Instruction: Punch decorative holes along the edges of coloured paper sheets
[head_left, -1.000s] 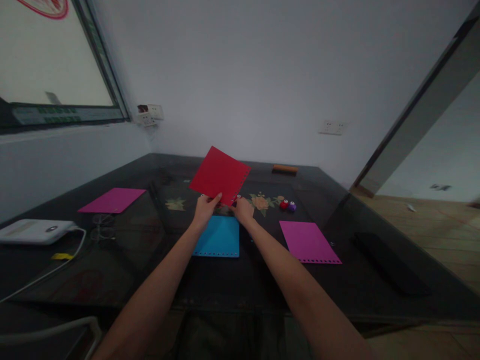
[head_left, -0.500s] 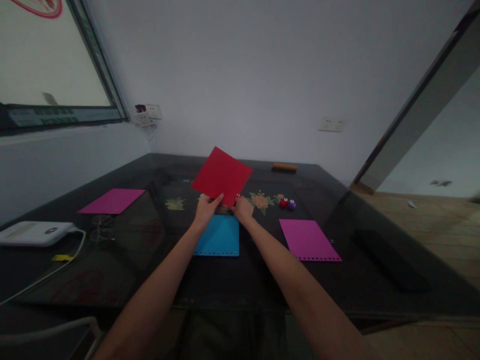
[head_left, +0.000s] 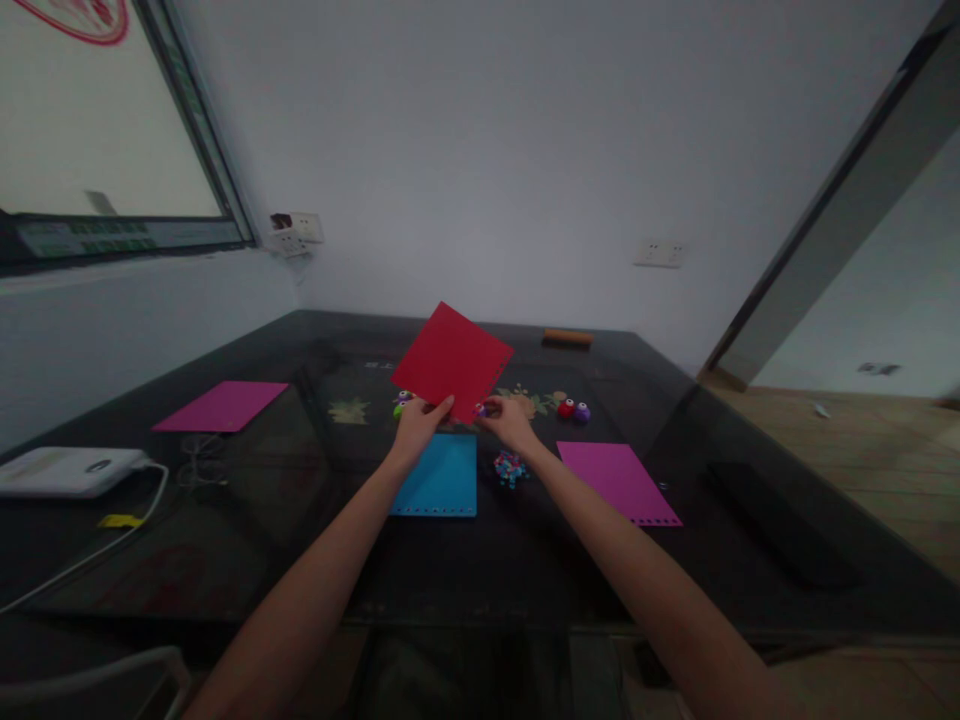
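Observation:
My left hand [head_left: 418, 428] grips the lower left edge of a red sheet [head_left: 454, 360], thumb on its face. The sheet is held tilted above the table, with a row of punched holes along its right edge. My right hand [head_left: 511, 422] is closed at the sheet's lower corner, its fingertips pinched around a small purple and white item [head_left: 482, 410], too small to name. Below the hands lies a blue punched sheet [head_left: 436, 480]. Right of it is a little pile of pink and blue bits [head_left: 511, 468], perhaps beads.
Pink sheets lie at the left [head_left: 223, 407] and right [head_left: 619, 480]. Red and purple balls with eyes [head_left: 574, 410] stand behind the right one. A green ball [head_left: 399, 410] shows by my left hand. A white device [head_left: 71, 472] with a cable and a dark slab [head_left: 780, 522] flank the table.
My right hand has shifted right and turned, showing the small purple and white item. The red sheet has moved slightly right and down. The pile of bits has come into view.

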